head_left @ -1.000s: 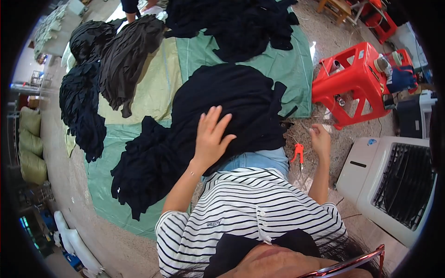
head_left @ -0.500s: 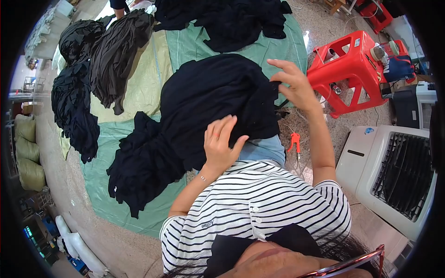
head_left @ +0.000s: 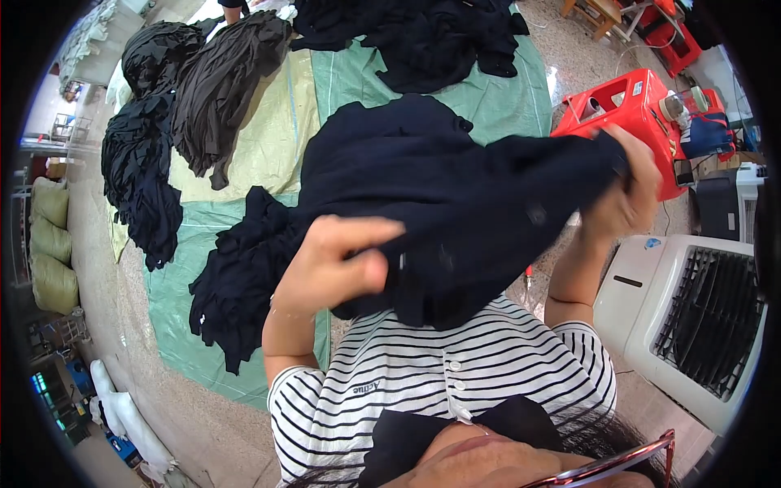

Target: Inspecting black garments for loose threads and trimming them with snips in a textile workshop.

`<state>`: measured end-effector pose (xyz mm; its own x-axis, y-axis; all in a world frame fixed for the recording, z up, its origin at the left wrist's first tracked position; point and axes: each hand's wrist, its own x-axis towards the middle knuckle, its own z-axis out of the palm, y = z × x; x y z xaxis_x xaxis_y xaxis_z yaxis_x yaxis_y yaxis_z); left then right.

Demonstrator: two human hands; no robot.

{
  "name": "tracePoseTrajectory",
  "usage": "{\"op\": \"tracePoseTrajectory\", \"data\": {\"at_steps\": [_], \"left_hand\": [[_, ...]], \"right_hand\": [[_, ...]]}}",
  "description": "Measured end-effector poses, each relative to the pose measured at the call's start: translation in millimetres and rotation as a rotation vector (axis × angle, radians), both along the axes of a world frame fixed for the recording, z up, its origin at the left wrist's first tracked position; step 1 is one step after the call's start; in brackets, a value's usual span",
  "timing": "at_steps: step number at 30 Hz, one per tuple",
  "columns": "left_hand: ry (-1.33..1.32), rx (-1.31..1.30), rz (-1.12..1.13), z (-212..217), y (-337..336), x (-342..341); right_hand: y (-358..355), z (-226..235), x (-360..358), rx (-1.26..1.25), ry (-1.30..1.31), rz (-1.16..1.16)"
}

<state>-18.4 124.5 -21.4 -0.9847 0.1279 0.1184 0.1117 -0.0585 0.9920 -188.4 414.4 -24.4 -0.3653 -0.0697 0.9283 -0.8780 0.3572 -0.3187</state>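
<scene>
Head view: the right hand [head_left: 636,189] clamps a dark navy garment [head_left: 488,220], gripped end just in front of the red stool [head_left: 639,102], the rest stretching leftward! Farther left of that stool, the blurred left hand [head_left: 338,264] holds thumb and fingers apart; whether it touches the garment, there's no telling.

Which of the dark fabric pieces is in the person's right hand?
The navy piece stretched from the right hand toward the left hand; the others, like the brown-grey heap, lie apart from that hand.
</scene>
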Motion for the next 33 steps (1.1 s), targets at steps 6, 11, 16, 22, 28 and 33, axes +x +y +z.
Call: {"op": "tracePoseTrajectory", "data": {"at_steps": [6, 11, 16, 22, 28, 33], "left_hand": [[-0.122, 0.036, 0.259, -110, 2, -51], [-0.504, 0.379, 0.334, -121, 9, -63], [-0.455, 0.176, 0.247, -116, 16, -73], [-0.083, -0.160, 0.469, -118, 29, -74], [-0.103, -0.359, 0.456, -114, 32, -64], [-0.349, -0.026, 0.239, -113, 26, -51]], "right_hand": [[-44, -73, -43, 0.499, -0.293, -0.083], [-72, -95, 18, 0.371, -0.825, 0.156], [-93, -107, 87, 0.266, -0.647, 0.287], [-95, -119, 84, 0.324, -0.694, 0.222], [-84, -94, 87, 0.287, -0.797, 0.384], [-86, -95, 84, 0.272, -0.657, 0.337]]}}
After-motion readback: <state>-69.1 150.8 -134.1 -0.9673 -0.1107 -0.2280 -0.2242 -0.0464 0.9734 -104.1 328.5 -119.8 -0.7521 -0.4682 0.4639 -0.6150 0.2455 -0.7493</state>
